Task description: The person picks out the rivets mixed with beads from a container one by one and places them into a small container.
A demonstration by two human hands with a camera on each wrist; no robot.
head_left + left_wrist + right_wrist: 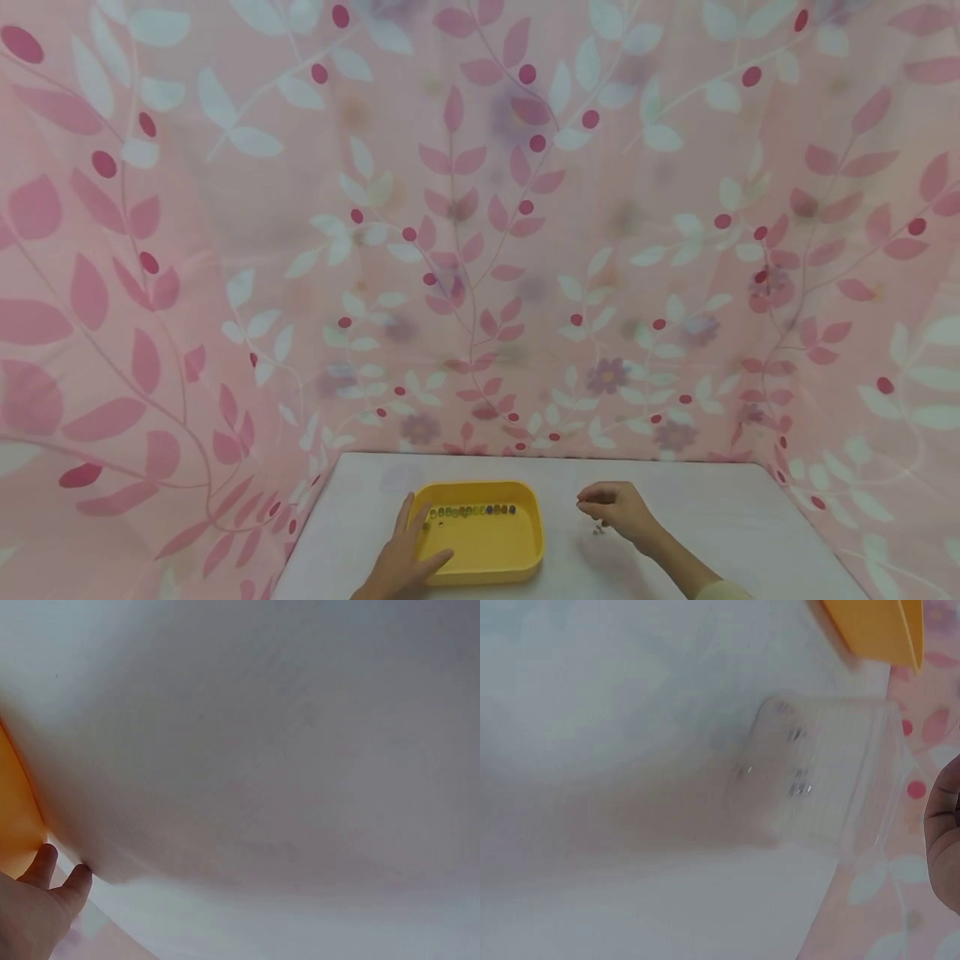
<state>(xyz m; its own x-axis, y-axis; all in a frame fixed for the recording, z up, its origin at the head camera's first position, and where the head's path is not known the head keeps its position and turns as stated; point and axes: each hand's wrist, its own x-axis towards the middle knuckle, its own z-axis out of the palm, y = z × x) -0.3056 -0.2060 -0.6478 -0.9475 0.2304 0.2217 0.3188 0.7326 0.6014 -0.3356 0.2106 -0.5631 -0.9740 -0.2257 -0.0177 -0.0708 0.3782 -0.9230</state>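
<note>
A yellow tray point(480, 575) lies on the white table, with a row of small coloured beads point(472, 511) along its far side. One pale bead point(441, 524) sits nearer me, below the row's left end. My left hand point(408, 554) rests at the tray's left side with fingers straight and spread; in the left wrist view two fingers point(75, 889) touch its outer wall. To the right, my right hand point(618, 512) hovers over the table, fingertips pinching a tiny dark bead. Below it stands a clear plastic box point(825, 776) with several small shiny beads inside.
The white table point(675, 492) reaches back to a pink curtain point(480, 250) with leaves and berries, which also hangs at both sides. In the right wrist view the yellow tray's corner point(877, 634) shows beyond the clear box.
</note>
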